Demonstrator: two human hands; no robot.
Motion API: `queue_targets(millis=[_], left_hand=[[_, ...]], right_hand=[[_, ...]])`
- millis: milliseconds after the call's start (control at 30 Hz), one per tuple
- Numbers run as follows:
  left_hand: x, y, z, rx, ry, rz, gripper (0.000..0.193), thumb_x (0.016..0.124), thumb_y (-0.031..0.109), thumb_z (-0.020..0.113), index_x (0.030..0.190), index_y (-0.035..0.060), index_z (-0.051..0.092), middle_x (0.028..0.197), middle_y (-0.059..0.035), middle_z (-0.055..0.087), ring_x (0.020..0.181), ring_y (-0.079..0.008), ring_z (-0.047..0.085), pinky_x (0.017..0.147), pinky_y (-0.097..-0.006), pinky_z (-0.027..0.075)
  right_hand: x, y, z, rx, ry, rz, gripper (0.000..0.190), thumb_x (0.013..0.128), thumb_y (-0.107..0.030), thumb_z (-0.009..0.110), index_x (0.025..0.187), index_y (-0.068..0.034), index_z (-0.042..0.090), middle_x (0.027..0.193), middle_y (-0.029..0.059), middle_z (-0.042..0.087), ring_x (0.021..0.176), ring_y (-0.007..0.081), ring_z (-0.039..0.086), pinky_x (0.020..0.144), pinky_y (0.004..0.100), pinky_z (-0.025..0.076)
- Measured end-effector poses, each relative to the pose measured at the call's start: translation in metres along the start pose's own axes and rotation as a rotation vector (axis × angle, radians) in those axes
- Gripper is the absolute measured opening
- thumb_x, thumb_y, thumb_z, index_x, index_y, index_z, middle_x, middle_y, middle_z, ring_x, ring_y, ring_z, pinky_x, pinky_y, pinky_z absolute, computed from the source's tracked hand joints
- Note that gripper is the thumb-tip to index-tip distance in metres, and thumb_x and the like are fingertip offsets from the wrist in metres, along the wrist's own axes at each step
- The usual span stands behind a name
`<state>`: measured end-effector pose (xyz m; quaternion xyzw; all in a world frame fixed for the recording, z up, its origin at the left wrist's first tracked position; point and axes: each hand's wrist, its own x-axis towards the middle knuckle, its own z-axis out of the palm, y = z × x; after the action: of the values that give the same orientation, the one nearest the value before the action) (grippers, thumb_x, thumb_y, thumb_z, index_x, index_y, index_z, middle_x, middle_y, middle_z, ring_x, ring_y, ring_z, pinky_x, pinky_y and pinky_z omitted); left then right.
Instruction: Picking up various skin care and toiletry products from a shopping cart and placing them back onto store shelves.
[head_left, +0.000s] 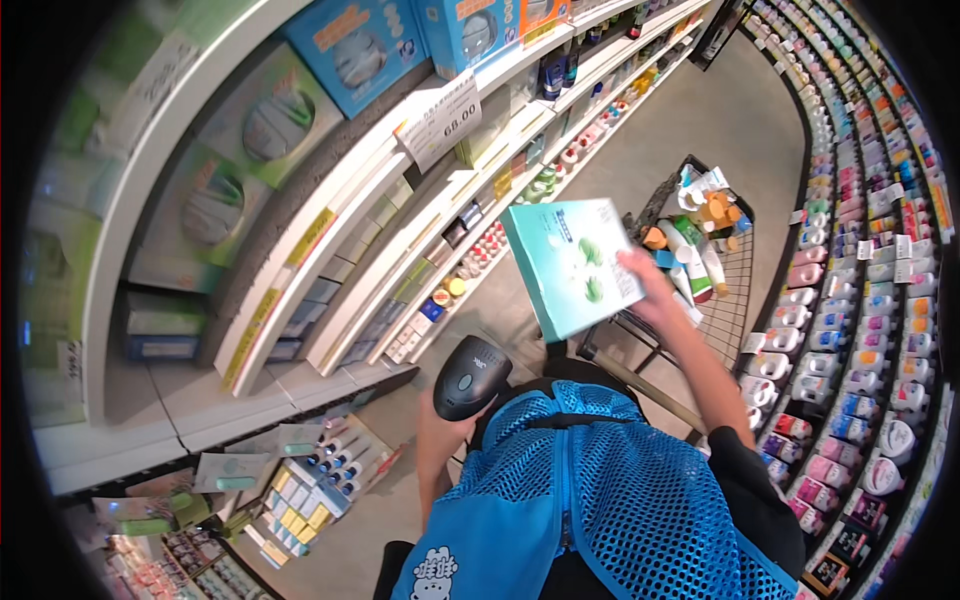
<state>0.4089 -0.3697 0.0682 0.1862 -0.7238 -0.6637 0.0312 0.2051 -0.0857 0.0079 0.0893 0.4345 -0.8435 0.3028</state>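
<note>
A black handheld barcode scanner (472, 377) is in my left hand (444, 420), low in front of my blue mesh vest. My right hand (651, 281) grips the right edge of a flat teal and white box (574, 262) with green leaf pictures on its face. The box is tilted, up and to the right of the scanner, and the two do not touch. Just beyond my right hand stands a wire shopping cart (739, 285) holding bottles, tubes and other packages. The left fingers are mostly hidden behind the scanner.
White shelves (337, 360) with boxes, jars and a hanging price sign (439, 124) curve along the left. Shelves of bottles (787, 330) line the right side of the aisle. A display of small boxes (300, 502) stands at lower left. The cart's handle (645, 390) lies beside my right forearm.
</note>
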Motion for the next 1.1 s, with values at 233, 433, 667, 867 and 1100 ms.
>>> queue_targets(millis=[233, 433, 667, 867, 1100], left_hand=[[0.011, -0.014, 0.038, 0.087, 0.018, -0.186, 0.032, 0.067, 0.011, 0.079, 0.094, -0.0019, 0.066, 0.088, -0.0088, 0.068, 0.079, -0.0126, 0.063, 0.071, -0.0273, 0.047], [-0.001, 0.001, 0.072, 0.2, 0.056, -0.333, 0.033, 0.068, 0.01, 0.078, 0.095, -0.0007, 0.063, 0.086, -0.0064, 0.068, 0.078, -0.0131, 0.062, 0.072, -0.0269, 0.047], [-0.001, 0.014, 0.1, 0.228, 0.121, -0.448, 0.031, 0.068, 0.008, 0.077, 0.095, -0.0018, 0.065, 0.087, -0.0076, 0.068, 0.077, -0.0127, 0.062, 0.072, -0.0282, 0.049], [-0.002, 0.014, 0.114, 0.197, 0.2, -0.511, 0.028, 0.069, 0.008, 0.077, 0.093, -0.0014, 0.065, 0.086, -0.0064, 0.068, 0.075, -0.0106, 0.061, 0.07, -0.0268, 0.048], [0.004, 0.011, 0.121, 0.191, 0.182, -0.551, 0.027, 0.07, 0.008, 0.076, 0.092, -0.0024, 0.065, 0.084, -0.0055, 0.068, 0.073, -0.0099, 0.06, 0.067, -0.0264, 0.048]], right_hand=[[0.127, -0.146, -0.026, -1.752, 0.087, -0.706, 0.033, 0.08, -0.022, 0.063, 0.107, -0.009, 0.048, 0.089, 0.0169, 0.061, 0.083, 0.0371, 0.059, 0.072, 0.0432, 0.047], [0.262, -0.202, -0.013, -2.334, -0.12, -0.717, 0.039, 0.083, -0.017, 0.056, 0.121, -0.021, 0.048, 0.094, 0.0058, 0.064, 0.091, 0.0228, 0.062, 0.082, 0.0516, 0.043], [0.352, -0.214, -0.014, -2.341, -0.059, -0.859, 0.048, 0.085, -0.015, 0.055, 0.13, -0.024, 0.044, 0.113, 0.0014, 0.057, 0.107, 0.0231, 0.053, 0.083, 0.0533, 0.044], [0.374, -0.206, -0.001, -2.272, -0.096, -0.891, 0.047, 0.083, -0.017, 0.059, 0.128, -0.021, 0.045, 0.113, 0.0013, 0.056, 0.109, 0.0228, 0.051, 0.08, 0.0494, 0.047], [0.398, -0.195, 0.0, -2.242, -0.11, -0.917, 0.038, 0.083, -0.016, 0.056, 0.12, -0.022, 0.053, 0.107, 0.0022, 0.059, 0.107, 0.0233, 0.053, 0.077, 0.0512, 0.046]])
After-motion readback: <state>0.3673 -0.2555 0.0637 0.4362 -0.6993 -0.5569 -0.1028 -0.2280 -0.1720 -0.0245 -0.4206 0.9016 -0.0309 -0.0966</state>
